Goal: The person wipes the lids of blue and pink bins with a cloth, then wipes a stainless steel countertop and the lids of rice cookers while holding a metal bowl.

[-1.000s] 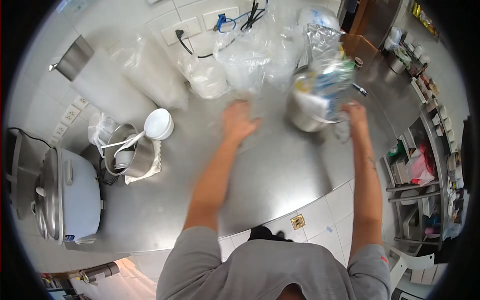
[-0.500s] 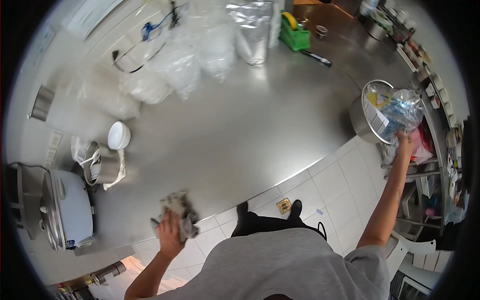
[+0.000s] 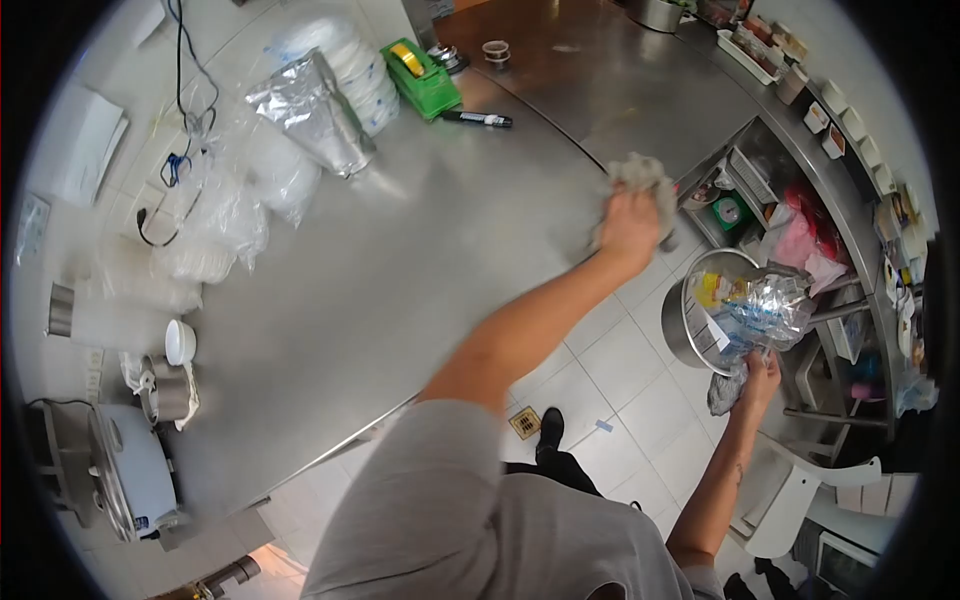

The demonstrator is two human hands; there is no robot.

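Note:
My left hand [image 3: 632, 235] is stretched across to the far right part of the steel table [image 3: 400, 260], fingers pressed over a crumpled grey cloth [image 3: 648, 178]. The cloth bunches out around the fingers, near the table's edge. Off the table's right side, my right hand [image 3: 763, 372] grips the rim of a round metal bowl [image 3: 680, 325], which is tilted. Clear plastic bags and wrappers [image 3: 785, 305], some with blue print, fill the bowl and bulge over its rim. Part of the right hand's fingers is hidden by the plastic.
A green tape dispenser [image 3: 425, 85] and a black marker [image 3: 478, 119] lie toward the back. A silver pouch [image 3: 320, 115] and bagged containers [image 3: 200, 225] line the wall. At left are a white bowl [image 3: 180, 342], a metal pot [image 3: 165, 388] and a cooker [image 3: 135, 470]. Shelves [image 3: 830, 310] stand right.
My left hand has swept the cloth from the table's near left edge to its far right part. My right hand has lowered the bowl toward me, off the table's edge. The view has turned right.

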